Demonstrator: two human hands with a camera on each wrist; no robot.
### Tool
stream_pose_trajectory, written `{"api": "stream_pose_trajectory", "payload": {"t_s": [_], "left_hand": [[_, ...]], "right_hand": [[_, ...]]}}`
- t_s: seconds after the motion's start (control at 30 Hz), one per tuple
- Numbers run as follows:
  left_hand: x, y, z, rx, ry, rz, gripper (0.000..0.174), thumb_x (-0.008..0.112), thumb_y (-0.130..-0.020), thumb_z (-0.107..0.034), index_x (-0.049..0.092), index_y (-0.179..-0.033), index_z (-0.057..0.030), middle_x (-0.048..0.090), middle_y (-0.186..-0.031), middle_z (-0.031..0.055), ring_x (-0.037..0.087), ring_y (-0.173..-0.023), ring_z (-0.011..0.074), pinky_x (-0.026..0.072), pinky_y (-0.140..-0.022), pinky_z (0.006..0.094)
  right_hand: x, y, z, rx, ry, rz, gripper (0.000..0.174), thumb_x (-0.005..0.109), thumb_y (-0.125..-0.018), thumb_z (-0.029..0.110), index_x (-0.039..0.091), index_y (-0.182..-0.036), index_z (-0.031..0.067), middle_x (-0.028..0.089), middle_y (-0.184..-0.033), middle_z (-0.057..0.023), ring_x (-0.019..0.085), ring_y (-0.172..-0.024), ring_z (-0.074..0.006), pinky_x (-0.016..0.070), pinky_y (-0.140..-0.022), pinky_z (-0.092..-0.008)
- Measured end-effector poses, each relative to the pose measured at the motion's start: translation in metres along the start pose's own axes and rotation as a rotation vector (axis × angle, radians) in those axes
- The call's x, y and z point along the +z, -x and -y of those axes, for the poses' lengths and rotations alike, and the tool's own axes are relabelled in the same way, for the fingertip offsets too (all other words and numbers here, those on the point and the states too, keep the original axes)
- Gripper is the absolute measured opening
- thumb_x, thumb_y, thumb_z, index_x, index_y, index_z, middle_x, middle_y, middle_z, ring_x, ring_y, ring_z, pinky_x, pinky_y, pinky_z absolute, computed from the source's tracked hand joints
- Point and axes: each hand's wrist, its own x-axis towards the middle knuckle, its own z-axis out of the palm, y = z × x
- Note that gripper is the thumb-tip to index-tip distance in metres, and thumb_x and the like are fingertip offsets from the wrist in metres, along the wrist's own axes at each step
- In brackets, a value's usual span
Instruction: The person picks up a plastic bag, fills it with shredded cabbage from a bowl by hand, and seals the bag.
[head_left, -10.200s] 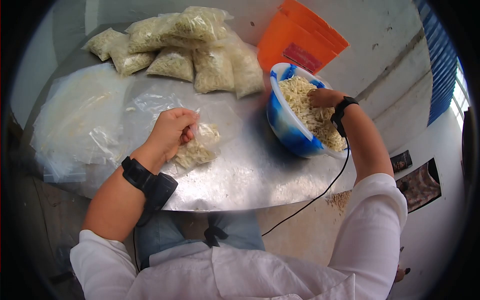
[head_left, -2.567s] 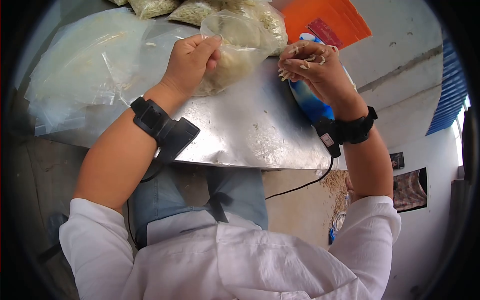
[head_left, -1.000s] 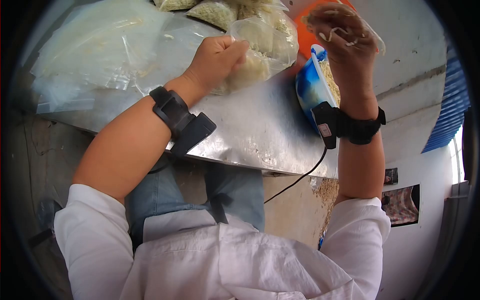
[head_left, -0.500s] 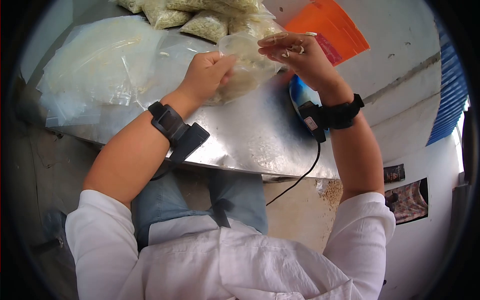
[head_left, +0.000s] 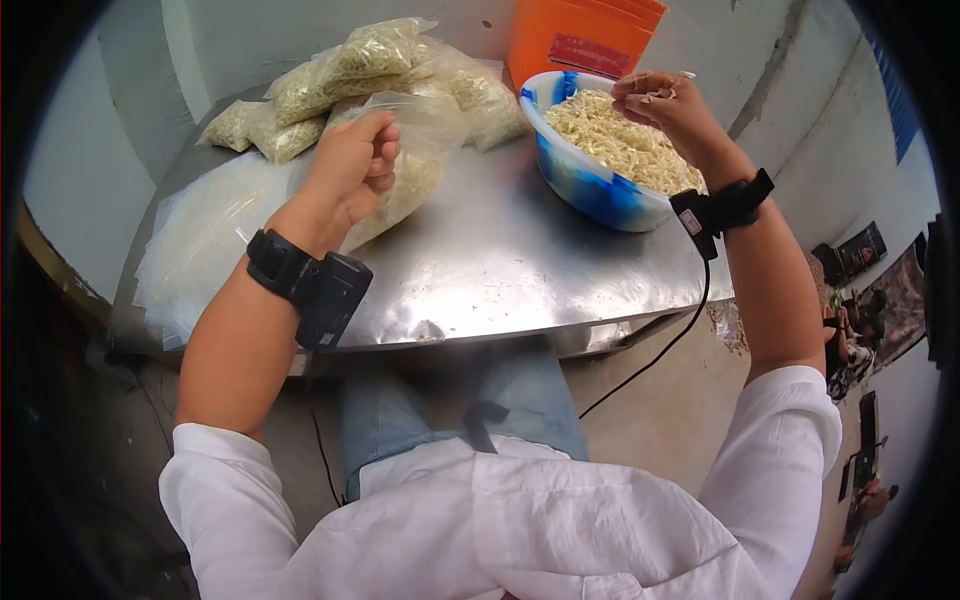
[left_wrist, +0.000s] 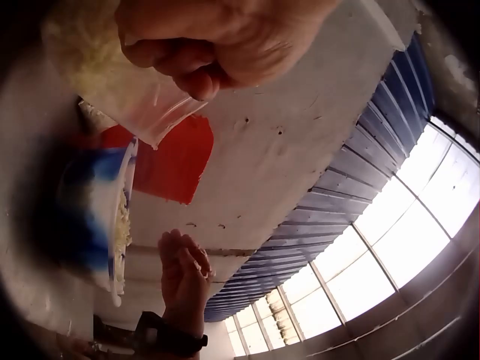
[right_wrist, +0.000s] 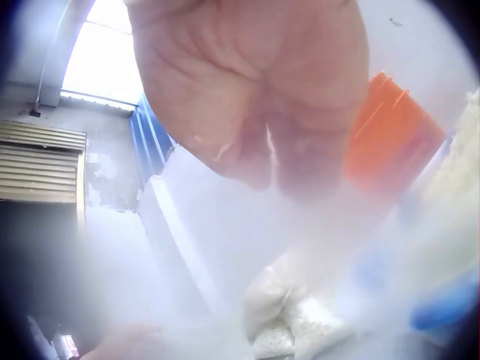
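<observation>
My left hand grips a clear plastic bag near its mouth. Pale shreds fill the bag's lower part, which hangs close over the metal table. In the left wrist view the curled fingers overlap the bag's blurred side. My right hand hovers above the far right side of a blue and white bowl, its fingers loosely bent. Several shreds cling to those fingers. The bowl is heaped with the same pale shreds. In the right wrist view the palm shows, blurred, with a shred stuck on it.
Filled, closed bags are piled at the back of the table. A stack of flat clear bags lies at the left, partly behind my left forearm. An orange container leans by the wall behind the bowl. A cable runs from my right wrist.
My right hand has moved from beside the bag's mouth to over the bowl. My left hand keeps its grip on the bag, which is fuller than ten seconds ago. The head view has shifted.
</observation>
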Motion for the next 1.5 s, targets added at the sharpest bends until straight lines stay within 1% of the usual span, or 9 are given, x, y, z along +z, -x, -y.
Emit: {"api": "stream_pose_trajectory", "payload": {"t_s": [0.33,0.5,0.6,0.67,0.8,0.97,1.07,1.17,1.5], "left_hand": [[0.035,0.007,0.02,-0.135,0.035,0.002,0.021,0.054,-0.089,-0.023,0.053,-0.072,-0.0107,0.052,-0.058,-0.0024,0.039,-0.043,0.0038,0.0313,-0.043,0.0199],[0.038,0.007,0.025,-0.363,-0.282,0.197,0.026,0.053,-0.089,-0.027,0.054,-0.07,-0.0091,0.054,-0.059,-0.0006,0.043,-0.044,0.0047,0.0332,-0.043,0.0199],[0.039,-0.002,0.024,-0.277,-0.745,0.232,0.032,0.06,-0.085,-0.03,0.052,-0.063,-0.0081,0.054,-0.058,0.0008,0.045,-0.043,0.0085,0.0335,-0.041,0.0233],[0.039,-0.002,0.024,0.045,-1.221,0.231,0.034,0.067,-0.077,-0.03,0.05,-0.06,-0.0062,0.053,-0.055,0.0034,0.048,-0.046,0.0142,0.0348,-0.043,0.0285],[0.046,0.005,0.018,0.283,-1.447,0.169,0.026,0.07,-0.071,-0.024,0.052,-0.067,-0.0048,0.05,-0.057,0.0058,0.051,-0.052,0.0205,0.0371,-0.048,0.0329],[0.061,0.004,0.002,0.908,-1.568,0.101,0.028,0.063,-0.067,-0.01,0.061,-0.095,-0.0079,0.049,-0.076,0.0084,0.053,-0.065,0.0264,0.0434,-0.056,0.037],[0.061,-0.012,-0.004,0.913,-1.687,0.21,0.037,0.056,-0.066,-0.002,0.062,-0.102,-0.0103,0.049,-0.082,0.0101,0.054,-0.068,0.0268,0.0455,-0.06,0.0376],[0.06,-0.025,-0.011,0.696,-1.814,0.268,0.04,0.052,-0.064,0.002,0.062,-0.101,-0.0077,0.052,-0.082,0.0117,0.055,-0.07,0.029,0.0458,-0.062,0.0374],[0.032,-0.051,-0.015,0.652,-1.795,0.214,0.032,0.054,-0.066,-0.002,0.061,-0.098,-0.0026,0.058,-0.077,0.0156,0.057,-0.072,0.0332,0.0465,-0.065,0.0396]], "right_hand": [[-0.071,-0.003,-0.067,0.091,0.604,0.023,0.038,0.068,-0.074,0.017,0.061,-0.107,0.0004,0.061,-0.103,-0.0141,0.059,-0.093,-0.0232,0.0486,-0.077,-0.032],[-0.077,-0.016,-0.056,0.442,0.702,0.094,0.056,0.07,-0.072,0.021,0.051,-0.124,0.0094,0.055,-0.119,-0.0129,0.055,-0.103,-0.024,0.0476,-0.082,-0.0361],[-0.089,-0.036,-0.064,0.502,0.826,0.131,0.062,0.071,-0.069,0.027,0.05,-0.125,0.0126,0.05,-0.123,-0.0141,0.054,-0.104,-0.0273,0.0495,-0.079,-0.0361],[-0.093,-0.047,-0.064,0.53,0.859,0.111,0.062,0.071,-0.069,0.024,0.049,-0.126,0.0131,0.049,-0.125,-0.012,0.054,-0.106,-0.0274,0.0501,-0.08,-0.0379],[-0.099,-0.071,-0.074,0.592,0.926,0.102,0.065,0.072,-0.069,0.021,0.046,-0.129,0.0151,0.047,-0.129,-0.0127,0.053,-0.109,-0.0282,0.0511,-0.081,-0.0396],[-0.1,-0.097,-0.089,0.665,1.024,0.17,0.073,0.075,-0.065,0.027,0.044,-0.13,0.018,0.05,-0.126,-0.0118,0.058,-0.099,-0.0299,0.0514,-0.075,-0.0368],[-0.09,-0.103,-0.097,0.781,1.178,0.321,0.083,0.073,-0.063,0.023,0.034,-0.135,0.0174,0.062,-0.103,-0.016,0.065,-0.07,-0.0267,0.0549,-0.06,-0.0354],[-0.087,-0.115,-0.108,0.749,1.278,0.405,0.084,0.072,-0.063,0.024,0.033,-0.136,0.0189,0.062,-0.103,-0.0168,0.064,-0.067,-0.0232,0.0533,-0.056,-0.0332],[-0.061,-0.158,-0.122,0.506,1.267,0.56,0.086,0.067,-0.06,0.007,0.033,-0.137,0.0231,0.06,-0.111,-0.011,0.063,-0.078,-0.0235,0.0531,-0.058,-0.0294]]}}
